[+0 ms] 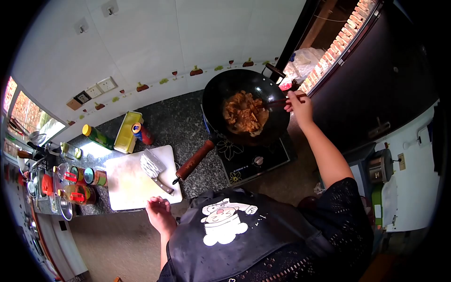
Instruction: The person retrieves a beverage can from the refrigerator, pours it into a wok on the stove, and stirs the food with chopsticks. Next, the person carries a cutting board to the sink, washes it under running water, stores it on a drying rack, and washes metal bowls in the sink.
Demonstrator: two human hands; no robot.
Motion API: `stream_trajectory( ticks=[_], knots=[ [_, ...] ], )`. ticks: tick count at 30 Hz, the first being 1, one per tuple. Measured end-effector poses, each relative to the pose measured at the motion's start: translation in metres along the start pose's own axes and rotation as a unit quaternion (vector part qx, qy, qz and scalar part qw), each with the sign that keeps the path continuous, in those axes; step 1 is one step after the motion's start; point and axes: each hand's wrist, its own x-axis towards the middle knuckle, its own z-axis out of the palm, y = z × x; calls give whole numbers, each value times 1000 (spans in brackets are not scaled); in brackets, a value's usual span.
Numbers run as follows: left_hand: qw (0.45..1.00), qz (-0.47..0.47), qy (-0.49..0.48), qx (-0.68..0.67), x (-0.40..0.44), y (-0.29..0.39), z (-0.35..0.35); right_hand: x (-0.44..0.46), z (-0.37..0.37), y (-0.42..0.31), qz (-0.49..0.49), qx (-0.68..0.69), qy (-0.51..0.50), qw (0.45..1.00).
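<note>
My right hand [299, 106] is closed around dark red chopsticks [278, 101], whose far ends reach into the wok. The black wok [217, 94] sits on the cooktop and holds reddish-brown sauced food [245, 113] that looks like sliced meat. Its wooden handle [195, 161] points toward the cutting board. My left hand [159, 212] hangs by the counter's front edge, fingers loosely curled and apart, with nothing visible in them. Close to it lies the white cutting board [127, 188], bearing a cleaver [154, 167] with its grip toward me.
Behind the board stand a yellow container [127, 134], a red can [143, 134] and a green bottle [97, 136]. Several jars [77, 193] crowd the counter's left end. The cooktop panel [251, 162] shows in front of the wok; a dark door [371, 84] is at right.
</note>
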Motion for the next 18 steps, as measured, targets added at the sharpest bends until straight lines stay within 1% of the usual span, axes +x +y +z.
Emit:
stream_trajectory(
  ticks=[3,4,5,7,10,11,13,14,18],
  knots=[
    [1000,-6,-12,5,2,-3,-1,-17,17,5,-48,2,-102,994],
    [1000,-8,-17,7,3,-4,0,-21,23,8,-35,-15,-119,992],
    [1000,-7,-19,7,3,-3,1,-23,27,16,-43,-40,-129,990],
    [1000,-5,-22,7,3,-2,3,-29,35,21,7,-51,-101,994],
    [999,3,-43,4,4,1,-1,-25,31,10,46,-17,-78,996],
    [999,1,-40,4,4,1,-1,-24,27,3,34,-12,-62,997],
    [999,-5,-33,5,3,1,-2,-21,15,-5,-30,-40,-54,997],
    [999,-6,-32,2,3,0,-4,-23,10,-9,-38,-47,-65,996],
    [1000,-7,-27,-2,2,-2,-5,-43,13,-7,-17,-13,-159,987]
  ],
)
